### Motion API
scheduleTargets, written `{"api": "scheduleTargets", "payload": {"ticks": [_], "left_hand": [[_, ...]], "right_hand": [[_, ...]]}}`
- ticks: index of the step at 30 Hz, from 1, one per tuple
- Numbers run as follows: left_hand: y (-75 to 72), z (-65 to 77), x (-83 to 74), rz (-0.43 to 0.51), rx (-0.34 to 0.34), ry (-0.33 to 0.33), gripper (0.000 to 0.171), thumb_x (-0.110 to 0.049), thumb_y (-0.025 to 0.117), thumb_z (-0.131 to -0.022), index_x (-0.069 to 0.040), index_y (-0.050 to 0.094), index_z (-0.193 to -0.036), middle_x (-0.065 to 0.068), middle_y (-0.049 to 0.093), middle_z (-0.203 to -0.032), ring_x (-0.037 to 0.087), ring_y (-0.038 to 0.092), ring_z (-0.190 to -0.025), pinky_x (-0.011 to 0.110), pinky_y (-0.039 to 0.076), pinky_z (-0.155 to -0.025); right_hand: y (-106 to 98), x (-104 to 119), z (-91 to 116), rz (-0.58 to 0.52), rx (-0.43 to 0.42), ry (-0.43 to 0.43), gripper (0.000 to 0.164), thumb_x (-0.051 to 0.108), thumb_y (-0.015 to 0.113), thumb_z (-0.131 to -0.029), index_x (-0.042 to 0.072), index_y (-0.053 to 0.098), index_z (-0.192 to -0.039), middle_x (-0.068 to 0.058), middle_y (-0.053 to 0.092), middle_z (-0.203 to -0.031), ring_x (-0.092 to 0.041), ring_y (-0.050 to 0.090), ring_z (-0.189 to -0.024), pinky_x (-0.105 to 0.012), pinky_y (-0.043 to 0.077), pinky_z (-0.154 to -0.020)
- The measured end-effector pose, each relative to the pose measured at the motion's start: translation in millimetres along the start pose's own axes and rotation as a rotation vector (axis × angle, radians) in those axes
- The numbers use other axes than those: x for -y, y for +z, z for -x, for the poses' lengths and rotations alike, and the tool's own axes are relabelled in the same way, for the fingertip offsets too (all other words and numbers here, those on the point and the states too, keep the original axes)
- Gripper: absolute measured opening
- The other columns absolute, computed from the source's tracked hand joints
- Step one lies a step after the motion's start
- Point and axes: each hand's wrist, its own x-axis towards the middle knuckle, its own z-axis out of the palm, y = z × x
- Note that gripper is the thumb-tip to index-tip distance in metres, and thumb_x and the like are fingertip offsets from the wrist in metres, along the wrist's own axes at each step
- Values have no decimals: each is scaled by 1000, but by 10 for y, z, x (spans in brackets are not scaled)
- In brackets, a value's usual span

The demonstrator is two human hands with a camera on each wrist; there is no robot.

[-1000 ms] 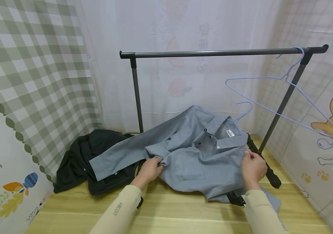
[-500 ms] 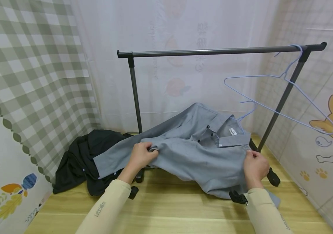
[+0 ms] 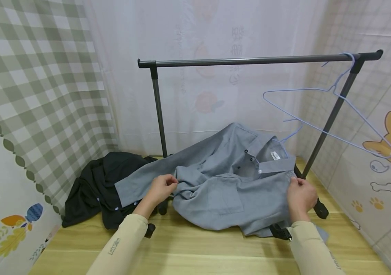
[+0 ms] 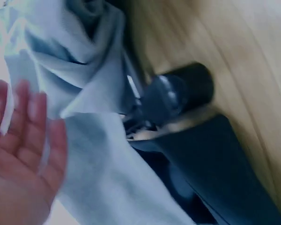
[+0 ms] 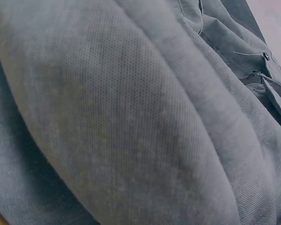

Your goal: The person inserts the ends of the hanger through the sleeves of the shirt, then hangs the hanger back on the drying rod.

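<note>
A grey shirt (image 3: 222, 194) lies at the centre of the frame with a blue hanger (image 3: 292, 134) in its collar (image 3: 277, 165); work looks partway, as the shirt is not yet on the rail (image 3: 216, 61) above. At lower right, the right hand (image 3: 301, 198) pinches the cloth; well apart, the left hand (image 3: 161, 188) is loose-fingered beside it.

Wooden tabletop (image 3: 216, 254): bright, softly shadowed at lower centre
Left hand (image 4: 28, 164): blurred, lower left of left wrist view
Grey shirt (image 5: 178, 103): dimmer in right wrist view
</note>
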Motion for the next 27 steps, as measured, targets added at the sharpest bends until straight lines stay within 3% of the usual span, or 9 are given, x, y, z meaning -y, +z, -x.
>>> {"api": "scheduleTargets", "payload": {"ticks": [3,8,10,12,17,21,27], "left_hand": [[19,9,66,-149,-15,-53,18,-22,68,-95,-6,72,-102,4,68,-92,20,62,-79,39,51,-71],[165,31,78,-257,78,-155,49,-49,69,-90,-4,67,-111,11,66,-97,27,62,-85,43,50,-74],[250,31,73,-249,96,-161,53,-49,69,-90,-1,65,-112,16,66,-99,31,63,-87,45,49,-75],[326,22,67,-245,64,-145,48,-42,70,-92,-2,66,-118,15,68,-105,30,64,-91,44,51,-78],[405,-7,43,-225,-72,-73,15,-17,70,-92,-12,78,-104,3,73,-93,18,63,-74,35,50,-66],[335,-9,25,-149,-94,-30,12,-10,66,-92,-11,77,-86,-1,66,-71,13,54,-59,31,44,-57],[117,25,-134,-38,-127,-43,12,-5,64,-87,-6,76,-90,1,66,-72,14,55,-58,32,47,-56]], "right_hand": [[13,-6,3,1,-4,-1,38,26,53,-102,-6,69,-113,-30,63,-115,-50,52,-112,-56,32,-100],[23,-8,4,-8,-5,1,38,27,53,-102,-6,69,-113,-30,63,-115,-49,52,-112,-55,31,-101],[23,-10,6,-7,-9,2,38,27,53,-102,-6,69,-113,-30,63,-115,-49,52,-112,-55,32,-100],[22,-15,9,-4,-10,4,38,27,53,-102,-6,69,-113,-29,63,-115,-49,52,-112,-55,32,-100],[15,-26,19,-4,-4,10,38,26,53,-102,-6,68,-114,-30,63,-115,-49,52,-112,-55,32,-100],[11,-35,11,-6,5,16,39,27,52,-103,-7,67,-115,-30,62,-116,-50,51,-113,-56,31,-101],[10,-23,-3,-13,15,19,41,29,52,-103,-7,67,-115,-30,62,-117,-49,50,-114,-56,28,-104]]}}
